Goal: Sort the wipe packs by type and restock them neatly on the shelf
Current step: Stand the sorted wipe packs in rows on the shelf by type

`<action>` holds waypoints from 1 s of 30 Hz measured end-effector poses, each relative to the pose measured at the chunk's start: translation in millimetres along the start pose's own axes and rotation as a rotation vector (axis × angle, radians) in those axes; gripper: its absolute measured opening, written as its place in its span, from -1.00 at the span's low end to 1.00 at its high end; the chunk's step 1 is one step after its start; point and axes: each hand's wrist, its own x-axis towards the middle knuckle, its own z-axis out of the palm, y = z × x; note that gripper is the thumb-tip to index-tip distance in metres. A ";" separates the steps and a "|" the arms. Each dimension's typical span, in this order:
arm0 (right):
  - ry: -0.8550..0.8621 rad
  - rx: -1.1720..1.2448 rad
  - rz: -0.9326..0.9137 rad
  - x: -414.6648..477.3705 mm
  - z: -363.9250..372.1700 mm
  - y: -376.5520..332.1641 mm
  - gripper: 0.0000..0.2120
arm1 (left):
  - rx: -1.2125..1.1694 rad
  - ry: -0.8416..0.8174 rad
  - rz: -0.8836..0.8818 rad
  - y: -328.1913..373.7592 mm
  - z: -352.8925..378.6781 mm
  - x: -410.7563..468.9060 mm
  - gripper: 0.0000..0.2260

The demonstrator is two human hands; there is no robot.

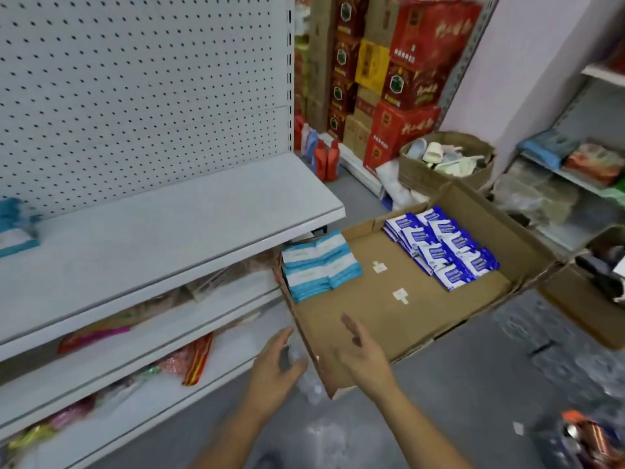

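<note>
Grey shop flooring runs between a white metal shelf point(169, 231) with a pegboard back on the left and stacked red cartons point(409, 79) at the far wall. Motion blur softens most of the view. At the shelf's left end a few pale-blue packs point(15, 228) are cut off by the picture's edge, so their number cannot be told. The goods on the lower shelves point(135, 350) are only smears of red, pink and gold. Something clear and crumpled point(309, 389) lies on the floor by the box's near corner, and I cannot tell what it is.

A shallow cardboard box point(372, 319) sits on the floor, its far left corner tucked under the shelf's front edge. In that corner lie light-blue wipe packs point(319, 269), stacked flat in neat rows. Along the far right side lie dark-blue wipe packs point(443, 248), overlapping and less tidy, well apart from the light-blue ones. Two small white scraps point(400, 295) lie on the bare cardboard between them. Beyond the box a round basket point(446, 160) holds pale slippers.

Both forearms reach in from the bottom edge. The left hand point(275, 363) hangs just outside the box's near left wall, fingers loosely spread and holding nothing. The right hand point(363, 353) is over the box's near left part, palm turned inward, fingers straight, also empty.
</note>
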 end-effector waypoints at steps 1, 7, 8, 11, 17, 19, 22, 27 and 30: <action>-0.016 -0.013 -0.018 13.8 -4.5 1.9 -0.42 | 0.004 0.009 0.001 1.3 4.6 12.0 -0.46; -0.067 -0.106 -0.036 112.2 -20.3 12.8 -0.43 | 0.024 0.056 0.032 1.9 22.1 112.7 -0.52; -0.069 -0.122 -0.023 126.8 -23.1 16.1 -0.44 | 0.041 0.057 0.019 0.7 25.3 129.7 -0.51; -0.075 -0.139 0.013 172.8 -35.0 24.3 -0.49 | 0.107 0.044 -0.006 -0.2 34.1 177.6 -0.53; -0.056 -0.187 0.085 267.2 -54.4 35.2 -0.58 | 0.169 0.138 -0.152 -9.7 48.4 252.3 -0.60; -0.079 -0.221 0.087 301.5 -55.6 38.9 -0.59 | 0.117 0.168 -0.246 -13.2 57.0 269.2 -0.62; -0.113 -0.310 0.086 349.9 -49.4 53.1 -0.51 | 0.125 0.242 -0.373 -14.3 77.1 285.1 -0.67; -0.186 -0.420 0.110 408.8 -38.3 87.3 -0.42 | 0.196 0.424 -0.528 -10.3 119.5 302.8 -0.40; -0.222 -0.441 0.118 427.7 -36.6 95.1 -0.35 | 0.297 0.544 -0.610 -5.0 130.9 318.8 -0.45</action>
